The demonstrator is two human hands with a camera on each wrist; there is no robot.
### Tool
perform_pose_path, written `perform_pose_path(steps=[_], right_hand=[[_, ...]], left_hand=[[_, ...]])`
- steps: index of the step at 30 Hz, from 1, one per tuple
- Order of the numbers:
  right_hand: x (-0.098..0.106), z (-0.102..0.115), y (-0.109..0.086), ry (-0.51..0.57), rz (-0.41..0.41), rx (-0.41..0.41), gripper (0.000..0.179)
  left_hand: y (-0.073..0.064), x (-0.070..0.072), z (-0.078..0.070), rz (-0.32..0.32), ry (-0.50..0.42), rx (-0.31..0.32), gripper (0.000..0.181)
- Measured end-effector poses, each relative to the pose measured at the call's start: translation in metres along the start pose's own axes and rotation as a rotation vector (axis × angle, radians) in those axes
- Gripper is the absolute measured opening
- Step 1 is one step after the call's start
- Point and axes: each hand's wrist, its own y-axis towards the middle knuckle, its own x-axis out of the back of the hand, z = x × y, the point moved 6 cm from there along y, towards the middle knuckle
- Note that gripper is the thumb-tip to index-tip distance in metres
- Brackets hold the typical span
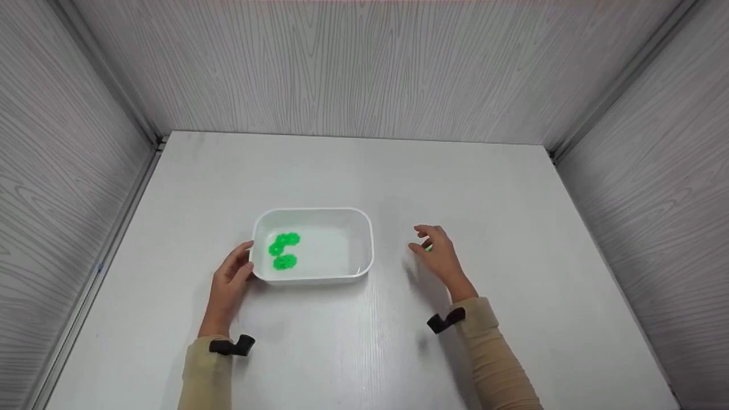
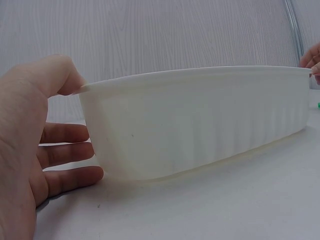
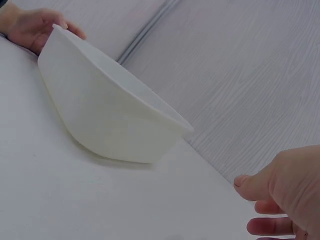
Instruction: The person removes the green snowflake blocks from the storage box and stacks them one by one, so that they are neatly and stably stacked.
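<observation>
A white plastic tub [image 1: 319, 279] stands on the table with several bright green scalloped discs [image 1: 285, 262] gathered at its left end. My left hand [image 1: 229, 282] grips the tub's left end. In the left wrist view the thumb [image 2: 67, 75] bends over the rim and the other fingers rest against the outer wall. To the right of the tub, my right hand [image 1: 441, 256] hovers with thumb and index finger apart. A small green piece [image 1: 429, 248] shows through the gap, apparently on the table beneath, mostly hidden by the hand.
The white tabletop [image 1: 353, 165] is bounded by pale wood-grain panels at the back [image 1: 319, 68] and both sides. Black wrist mounts [image 1: 232, 345] are strapped over the beige sleeves [image 1: 206, 376].
</observation>
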Motion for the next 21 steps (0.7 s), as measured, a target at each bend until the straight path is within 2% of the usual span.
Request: perform_pose_path(steps=[6,9,17,21], right_hand=[[-0.01,0.017,0.006,0.009,-0.011,0.051,0.036],[-0.014,0.026,0.01,0.021,-0.02,0.074,0.034],[-0.026,0.048,0.016,0.053,-0.036,0.171,0.033],[-0.033,0.057,0.019,0.048,-0.031,0.189,0.033]], left_hand=[[0.0,-0.001,0.0,-0.018,-0.009,0.025,0.04],[0.0,-0.001,0.001,-0.015,-0.012,0.015,0.04],[0.005,0.004,0.024,-0.031,-0.026,0.03,0.039],[0.005,0.004,0.028,-0.03,-0.009,0.021,0.04]])
